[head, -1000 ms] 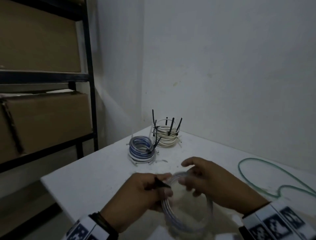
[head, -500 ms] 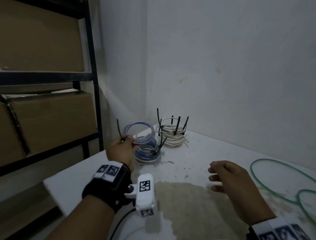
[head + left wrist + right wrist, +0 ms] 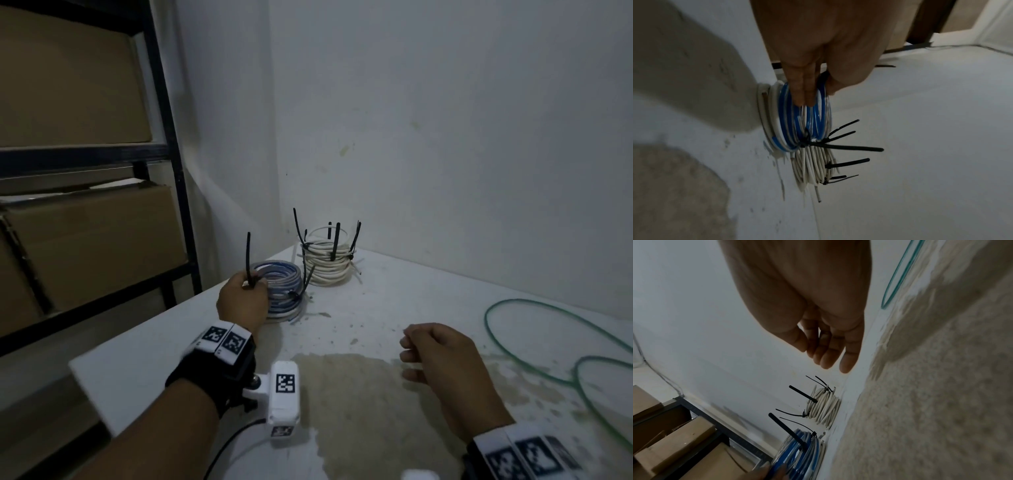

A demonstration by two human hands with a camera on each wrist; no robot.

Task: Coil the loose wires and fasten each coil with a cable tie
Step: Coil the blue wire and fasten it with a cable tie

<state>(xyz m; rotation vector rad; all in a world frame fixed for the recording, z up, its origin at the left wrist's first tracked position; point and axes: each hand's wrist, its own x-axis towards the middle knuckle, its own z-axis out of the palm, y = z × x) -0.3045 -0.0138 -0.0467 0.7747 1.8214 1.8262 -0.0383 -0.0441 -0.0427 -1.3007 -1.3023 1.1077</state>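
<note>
On the far left stands a dark metal shelf (image 3: 178,192) carrying cardboard boxes (image 3: 89,246). Just right of it, at the bench (image 3: 137,359) corner, our left hand (image 3: 241,301) has carried the blue-and-white coil (image 3: 277,274) out from in front of us, where both hands were working it a second ago. Half a second back it hung just above the blue stack (image 3: 287,305); now it sits down on top of it. The left fingers (image 3: 803,91) are still clenched around the coil's strands and its black cable tie (image 3: 249,260), whose tail sticks straight up, so we have not let go yet.

Next right, touching the blue stack, is the white coil pile (image 3: 327,263), bristling with tie tails.

Further right, our right hand (image 3: 442,363) has come off the coil and hovers above the stained bench, fingers (image 3: 826,356) loosely curled and grasping nothing.

At the far right the green wire (image 3: 534,315) lies in slack loops on the bench, uncoiled and untied.

We judge this coil finished and being stacked with the done ones; once the left hand lets go, the green wire looks to be the next job.
</note>
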